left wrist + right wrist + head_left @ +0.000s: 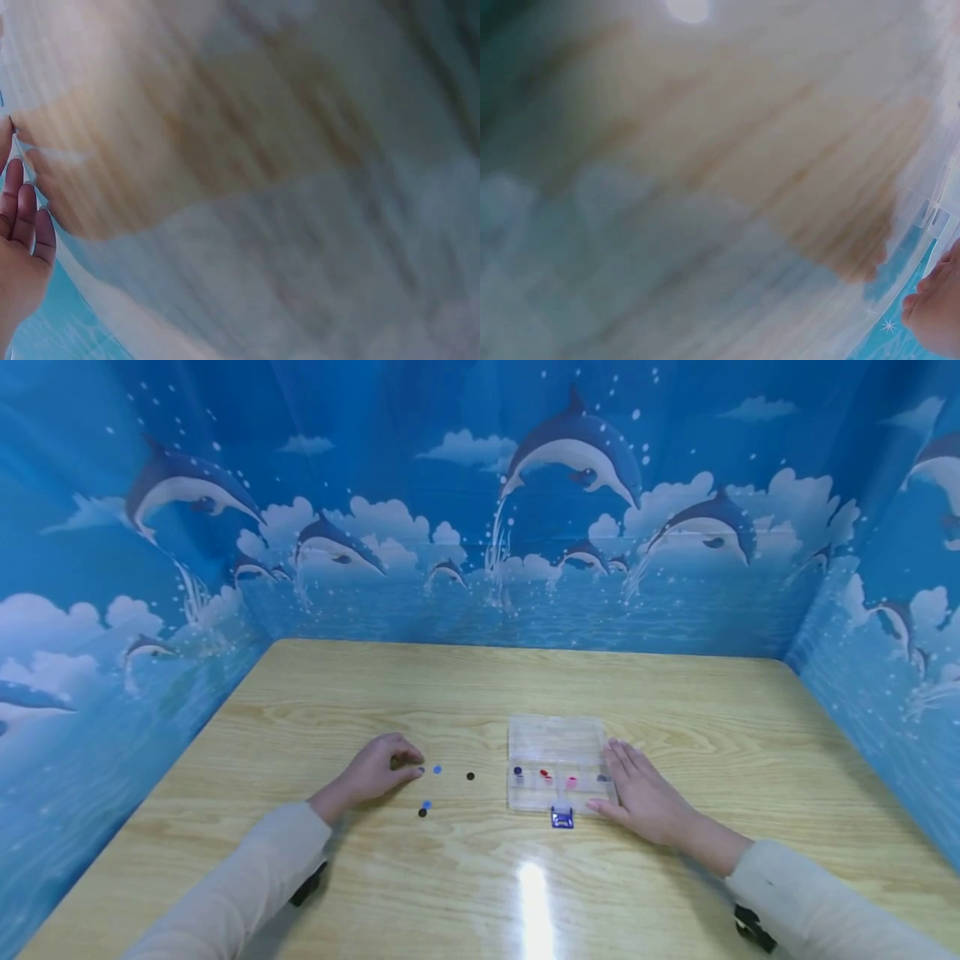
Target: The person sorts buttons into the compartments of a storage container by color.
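My left hand (380, 768) hovers low over the table, thumb and forefinger pinching a small dark disc (422, 770). Beside those fingertips lies a blue disc (438, 769), with a black disc (470, 776) farther right. Nearer me, another blue disc (427, 805) touches a second black disc (423, 813). My right hand (651, 802) rests along the right side of a clear plastic box (536, 799), fingers straight and thumb at its front corner. The box's lid (555, 739) is folded back. Inside, separate compartments hold dark blue (517, 771), red (544, 773) and pink (572, 781) discs.
A small blue label or clasp (562, 818) sits at the box's front edge. The wood-grain table (450, 885) reaches back to a blue curtain (420, 593) printed with dolphins, which also encloses both sides. Light glares off the table's front.
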The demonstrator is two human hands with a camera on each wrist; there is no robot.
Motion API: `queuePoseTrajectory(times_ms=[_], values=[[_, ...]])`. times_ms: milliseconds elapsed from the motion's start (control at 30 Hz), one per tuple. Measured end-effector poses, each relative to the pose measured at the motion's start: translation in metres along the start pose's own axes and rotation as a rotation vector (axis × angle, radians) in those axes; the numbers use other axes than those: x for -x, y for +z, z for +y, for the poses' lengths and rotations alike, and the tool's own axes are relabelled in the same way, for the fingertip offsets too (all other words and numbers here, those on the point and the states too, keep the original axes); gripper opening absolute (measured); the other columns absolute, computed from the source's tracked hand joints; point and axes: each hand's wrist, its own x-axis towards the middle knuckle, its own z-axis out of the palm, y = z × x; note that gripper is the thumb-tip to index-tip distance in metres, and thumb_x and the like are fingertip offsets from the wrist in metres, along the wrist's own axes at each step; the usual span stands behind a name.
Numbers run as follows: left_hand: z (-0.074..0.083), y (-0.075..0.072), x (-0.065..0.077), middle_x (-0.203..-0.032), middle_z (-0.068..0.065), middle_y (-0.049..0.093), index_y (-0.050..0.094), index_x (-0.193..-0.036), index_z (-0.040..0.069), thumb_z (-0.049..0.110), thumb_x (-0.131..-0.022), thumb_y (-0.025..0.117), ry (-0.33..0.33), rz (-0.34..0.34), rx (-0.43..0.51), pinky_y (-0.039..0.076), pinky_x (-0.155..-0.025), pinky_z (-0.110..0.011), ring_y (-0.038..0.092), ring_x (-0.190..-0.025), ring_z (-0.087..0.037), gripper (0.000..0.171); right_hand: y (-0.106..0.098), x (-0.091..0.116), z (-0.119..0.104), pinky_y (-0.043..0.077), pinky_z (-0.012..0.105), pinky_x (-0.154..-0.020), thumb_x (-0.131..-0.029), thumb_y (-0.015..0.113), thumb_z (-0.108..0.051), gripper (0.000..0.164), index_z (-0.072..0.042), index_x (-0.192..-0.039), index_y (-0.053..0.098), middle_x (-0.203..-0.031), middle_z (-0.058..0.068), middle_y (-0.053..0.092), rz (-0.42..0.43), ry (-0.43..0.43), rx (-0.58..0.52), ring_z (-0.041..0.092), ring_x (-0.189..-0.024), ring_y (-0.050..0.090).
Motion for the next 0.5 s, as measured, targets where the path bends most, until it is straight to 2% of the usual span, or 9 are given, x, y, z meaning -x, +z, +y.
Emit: queuePoseTrajectory(times_ms=[267, 500], values=[[-0.0025, 0.0013, -0.0013, -0.084, -0.002, 0.063, 0.068, -0.086, 0.007, 0.011, -0.08, 0.07, 0.026, -0.001, 0.007, 0.05, -0.075, -0.028, 0.057, -0.079, -0.014, 0.008, 0.001, 0.0, 0.0002, 0.018, 0.053, -0.112, -0.091, 0.049, -0.048, 0.082, 0.014, -0.139, 0.024, -0.147, 0.031, 0.022, 0.005, 0.001, -0.003, 0.045, -0.137, 0.02], [-0.0025, 0.0017, -0.0019, -0.081, -0.001, 0.063, 0.068, -0.082, 0.008, 0.009, -0.079, 0.07, 0.024, -0.007, 0.016, 0.047, -0.072, -0.023, 0.055, -0.077, -0.011, 0.004, 0.0009, 0.0003, -0.0007, 0.018, 0.053, -0.112, -0.091, 0.049, -0.048, 0.082, 0.013, -0.139, 0.023, -0.147, 0.031, 0.021, 0.001, 0.007, -0.012, 0.045, -0.137, 0.02]])
